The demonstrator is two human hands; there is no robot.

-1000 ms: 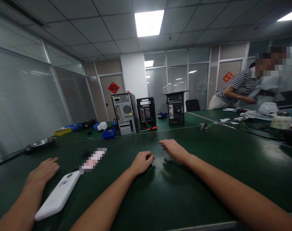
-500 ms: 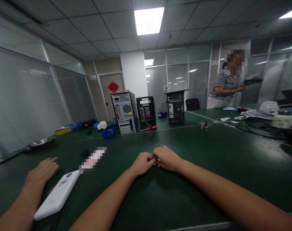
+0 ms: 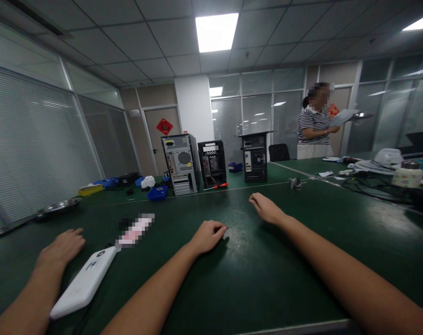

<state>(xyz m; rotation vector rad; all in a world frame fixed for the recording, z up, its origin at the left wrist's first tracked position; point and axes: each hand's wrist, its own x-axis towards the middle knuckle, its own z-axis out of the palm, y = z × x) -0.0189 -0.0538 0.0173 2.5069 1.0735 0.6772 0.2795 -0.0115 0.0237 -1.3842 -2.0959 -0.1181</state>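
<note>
before you spreads a dark green table point(image 3: 239, 288). to your left runs a glazed wall with blinds point(image 3: 30, 149). ahead of you, a white pillar point(image 3: 194, 104) stands between a beige door point(image 3: 152, 139) bearing a red diamond sign point(image 3: 164, 127) and a glass partition point(image 3: 226, 128). a black chair point(image 3: 279, 152) sits beyond the table. above you, a bright square light point(image 3: 216, 32) is set in the tiled ceiling point(image 3: 155, 37).

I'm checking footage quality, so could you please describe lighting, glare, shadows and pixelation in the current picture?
In the head view, the square white ceiling light is overexposed; the glossy green tabletop shows pale glare between the bare left hand and bare right hand, with soft shadow beneath the left; pixelation covers the head of the striped-shirted co-worker.
</note>
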